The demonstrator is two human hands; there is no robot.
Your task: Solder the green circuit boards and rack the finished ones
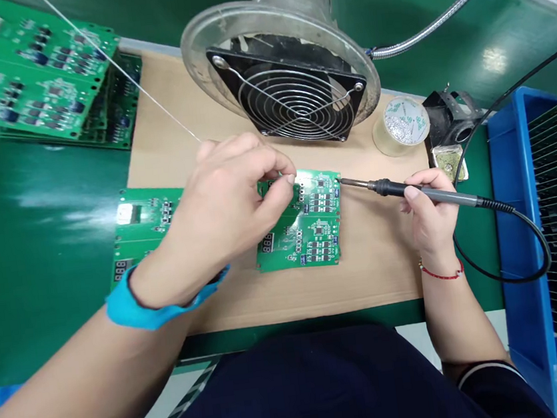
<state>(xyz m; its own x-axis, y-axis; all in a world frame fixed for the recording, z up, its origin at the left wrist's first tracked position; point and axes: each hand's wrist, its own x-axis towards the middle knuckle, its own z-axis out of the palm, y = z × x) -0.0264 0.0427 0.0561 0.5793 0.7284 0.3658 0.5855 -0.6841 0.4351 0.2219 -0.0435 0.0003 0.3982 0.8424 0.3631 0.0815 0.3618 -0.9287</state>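
My right hand [432, 211] grips a soldering iron [402, 189] like a pen, its tip at the upper right edge of a green circuit board [327, 220]. Over that board's left part is my left hand [236, 187], thumb and forefinger pinched together. A thin solder wire [145, 93] runs down from the upper left into this hand; its end at the fingertips is too small to make out. Partly behind my left hand and wrist lies a second circuit board [146, 214].
A fan in a round fume hood [297, 109] hangs behind the boards. Stacked circuit boards [37, 82] lie at the upper left. A tape roll [402, 124] and an iron stand with a sponge [450, 161] are at the right, beside a blue rack [517, 208] of boards.
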